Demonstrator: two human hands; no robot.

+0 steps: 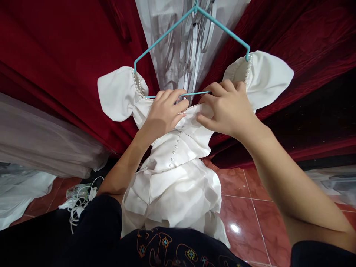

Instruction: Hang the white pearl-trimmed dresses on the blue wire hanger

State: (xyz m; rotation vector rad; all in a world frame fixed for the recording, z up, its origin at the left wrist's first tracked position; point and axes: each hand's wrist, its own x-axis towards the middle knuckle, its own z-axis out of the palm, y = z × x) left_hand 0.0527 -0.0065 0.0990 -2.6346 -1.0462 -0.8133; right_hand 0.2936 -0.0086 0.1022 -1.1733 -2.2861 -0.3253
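Note:
A white dress (172, 185) with puffed sleeves, pearl-trimmed neckline and a row of small buttons hangs on a light blue hanger (225, 29). My left hand (166, 107) grips the neckline left of centre, its fingers curled over the pearl edge by the hanger's lower bar. On the right side of the bodice, my right hand (224, 104) holds the neckline fabric with bent fingers beside the right sleeve. The hands are a short gap apart, and both hide part of the neckline.
Dark red curtains (69, 55) hang on both sides, with sheer white fabric and a metal frame (191, 55) between them. White cables (78, 207) lie low at left. The floor (236, 185) has reddish tiles.

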